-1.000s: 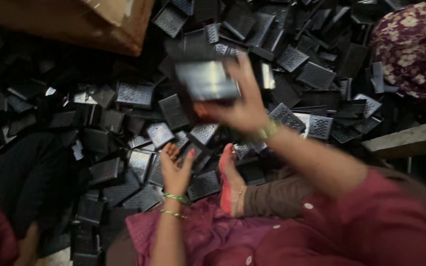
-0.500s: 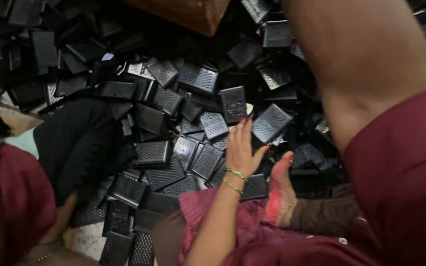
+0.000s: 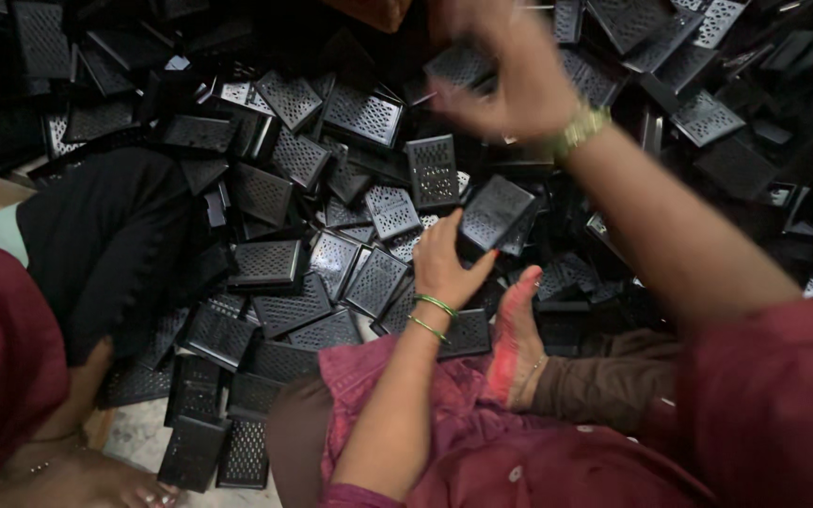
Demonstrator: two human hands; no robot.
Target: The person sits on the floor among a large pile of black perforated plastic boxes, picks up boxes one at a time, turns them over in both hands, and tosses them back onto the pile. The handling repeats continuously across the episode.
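Left hand [image 3: 446,268] pinches the lower corner of a black perforated plate [image 3: 493,212], tilted up off the pile of like plates [image 3: 331,188] on the floor. Right hand [image 3: 501,75] is raised over the heap, fingers spread, blurred, holding nothing. Plate looks thin, stiff, light, prob. plastic; best gripped by edges w/ thumb and fingers.

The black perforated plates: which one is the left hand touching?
The tilted plate at the left hand's fingertips, raised on edge above the flat-lying pile; the right hand hovers higher, blurred.
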